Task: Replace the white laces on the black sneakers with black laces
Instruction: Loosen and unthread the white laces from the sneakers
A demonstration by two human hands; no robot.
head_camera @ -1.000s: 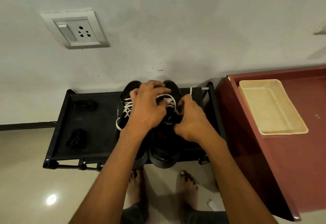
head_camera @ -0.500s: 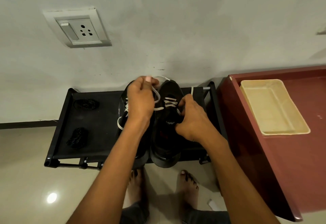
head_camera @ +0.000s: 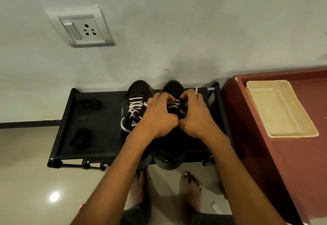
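Grey plaster wall w/ a switch-and-socket plate, glossy tile floor, and against the wall a low black shoe rack w/ a fabric top. A maroon cabinet stands on your right, carrying a cream tray.

Both black sneakers sit side by side on the rack, toes to the wall. The left sneaker is fully laced in white, one loop hanging off its side. Your hands are on the right sneaker: left hand and right hand are curled in over its white lace, fingertips bent down at the upper rows. Looks like pinching the lace, but can't tell exactly which strand each hand has, since the knuckles hide it.

Two bundles of black laces wait at the rack's left end, one near the wall, one nearer you, well apart from the shoes.

Handling, imo: the lace is flat, soft and light and will slide thru eyelets w/ some friction, so pull one crossing at a time, close to the eyelet, not from the far end. The shoe is light and may lift or skid on the fabric, so pin the tongue or upper w/ one hand. The heels overhang the rack's front edge, so don't tug toward yourself. Take new laces by the stiff tips.
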